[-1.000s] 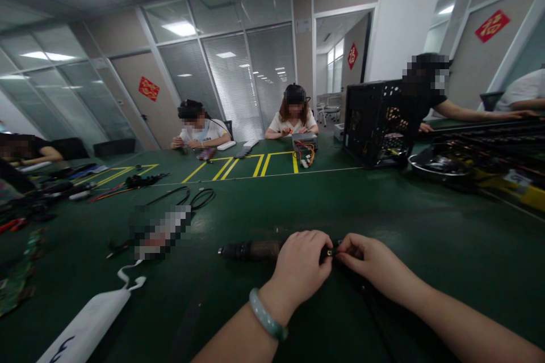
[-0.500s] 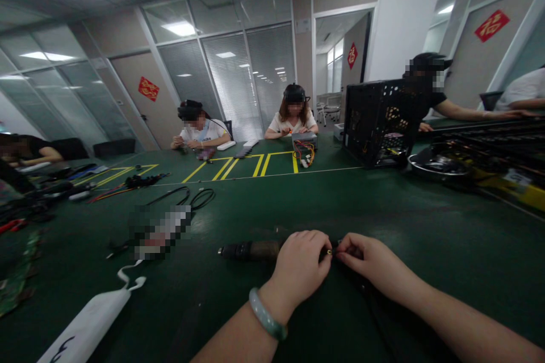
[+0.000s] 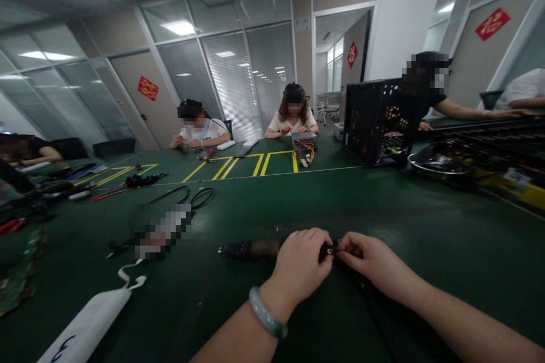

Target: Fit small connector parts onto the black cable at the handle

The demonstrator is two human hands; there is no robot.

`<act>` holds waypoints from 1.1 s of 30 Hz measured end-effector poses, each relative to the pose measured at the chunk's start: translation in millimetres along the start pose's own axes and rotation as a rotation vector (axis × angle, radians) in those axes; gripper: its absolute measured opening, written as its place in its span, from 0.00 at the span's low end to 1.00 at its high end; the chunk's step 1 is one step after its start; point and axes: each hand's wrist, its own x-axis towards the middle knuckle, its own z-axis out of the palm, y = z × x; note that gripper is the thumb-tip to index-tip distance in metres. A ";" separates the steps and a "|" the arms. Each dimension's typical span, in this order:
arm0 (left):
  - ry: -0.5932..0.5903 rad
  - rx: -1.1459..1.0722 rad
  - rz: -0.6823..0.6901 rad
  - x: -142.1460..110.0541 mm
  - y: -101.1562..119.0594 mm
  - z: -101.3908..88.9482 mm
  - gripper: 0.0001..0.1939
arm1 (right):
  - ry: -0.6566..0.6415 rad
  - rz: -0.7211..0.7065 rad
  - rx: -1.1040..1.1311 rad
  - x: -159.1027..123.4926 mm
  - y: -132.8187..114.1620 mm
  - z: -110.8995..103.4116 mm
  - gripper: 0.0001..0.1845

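My left hand (image 3: pixel 300 266), with a pale green bangle (image 3: pixel 266 313) at its wrist, is closed in a pinch around a small black piece with a brass-coloured spot (image 3: pixel 329 250). From the other side, the fingertips of my right hand (image 3: pixel 368 255) are pressed together at the end of that piece. What exactly the piece is cannot be made out. Behind my left hand an electric screwdriver (image 3: pixel 251 250) lies on the green table, its tip to the left and its rear end hidden. A dark cable (image 3: pixel 372 309) runs down below my right hand.
A white pouch with a strap (image 3: pixel 91 323) lies front left, near a circuit board (image 3: pixel 21 278) and black cables (image 3: pixel 202 198). Back right stand a black computer case (image 3: pixel 374 122) and a metal bowl (image 3: pixel 421 167). Co-workers sit across the table, one behind a power supply (image 3: pixel 305 140).
The black piece between my fingers has turned slightly, and more of its dark body and brass spot shows. Both hands stay almost in place.
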 end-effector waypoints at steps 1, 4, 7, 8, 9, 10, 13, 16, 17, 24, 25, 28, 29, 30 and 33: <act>0.002 -0.001 -0.008 -0.2 0.4 -0.4 0.08 | 0.003 -0.001 0.003 -0.1 0.0 0.3 0.05; -0.008 0.004 -0.006 -0.3 0.9 -1.1 0.05 | 0.010 -0.006 0.008 0.0 0.2 0.7 0.05; -0.020 0.011 0.013 0.3 0.0 -0.8 0.05 | 0.002 -0.007 -0.004 0.3 0.7 0.2 0.05; -0.021 0.013 0.018 0.5 -0.4 -0.5 0.05 | -0.001 -0.005 -0.007 0.4 0.8 0.0 0.05; -0.020 0.014 0.021 0.7 -0.8 -0.1 0.06 | -0.003 -0.004 -0.007 0.4 0.9 -0.2 0.05; -0.016 0.016 0.019 0.9 -1.2 0.4 0.07 | -0.004 -0.003 -0.006 0.3 0.8 -0.4 0.05; 0.004 0.023 0.003 0.9 -1.4 1.6 0.09 | -0.006 -0.001 0.000 0.0 -0.2 -0.4 0.05; 0.016 0.027 0.003 0.2 -0.5 1.7 0.08 | 0.004 -0.004 0.009 -0.1 -1.9 0.1 0.04; 0.019 0.026 0.005 -0.1 -0.2 1.5 0.08 | 0.009 -0.006 0.014 -0.1 -2.3 0.3 0.04; 0.009 0.012 0.025 0.0 -1.4 1.6 0.07 | 0.005 -0.012 0.010 -0.2 -3.0 -0.1 0.04; 0.010 0.011 0.023 0.0 -1.5 1.8 0.08 | 0.008 -0.013 0.008 -0.4 -3.0 0.0 0.04; 0.014 0.005 0.014 -0.5 -0.1 1.4 0.09 | 0.012 -0.013 0.004 -1.2 -3.1 0.5 0.04; 0.016 0.003 0.010 -0.7 0.8 0.9 0.09 | 0.012 -0.012 0.004 -1.5 -3.2 0.5 0.04; 0.019 0.002 0.005 -0.9 1.8 0.2 0.09 | 0.012 -0.012 0.004 -1.6 -3.4 0.4 0.04; 0.027 0.002 -0.006 -1.2 4.5 -2.4 0.08 | 0.011 -0.009 -0.004 -1.6 -4.5 -0.7 0.05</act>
